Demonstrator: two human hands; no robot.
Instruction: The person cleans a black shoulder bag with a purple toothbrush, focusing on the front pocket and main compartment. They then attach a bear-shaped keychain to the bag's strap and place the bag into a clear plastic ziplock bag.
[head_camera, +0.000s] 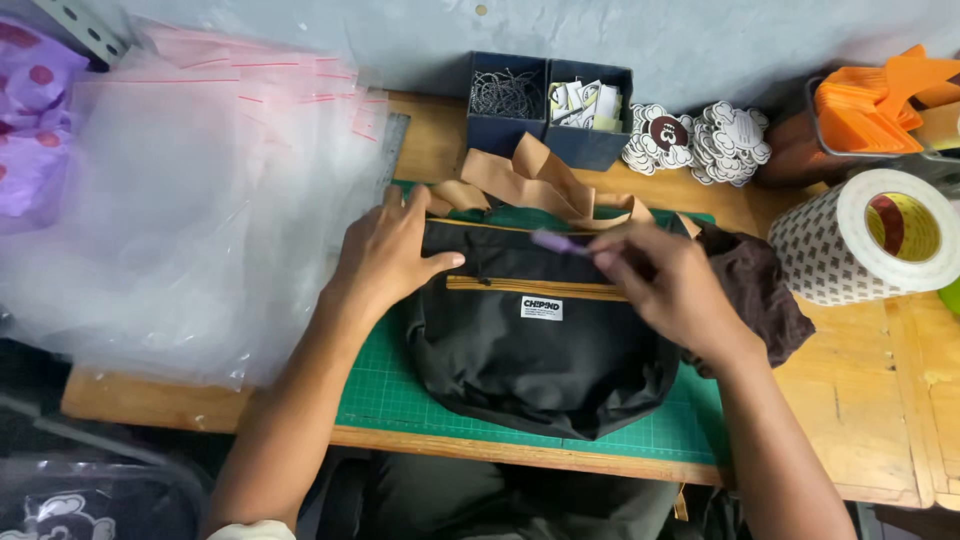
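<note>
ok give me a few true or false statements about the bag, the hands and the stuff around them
1. The left hand rests flat on the black bag. True.
2. The right hand holds a red pair of scissors. False: it pinches a small purple tool.
3. The bag lies on a green cutting mat. True.
4. The roll of tape sits left of the bag. False: it sits to the right.
5. Clear plastic bags are piled on the left. True.

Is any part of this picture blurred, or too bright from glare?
Head view: the right hand and the purple tool are motion-blurred; the left hand and black bag are sharp; the clear plastic bags show soft sheen, no harsh glare.
</note>
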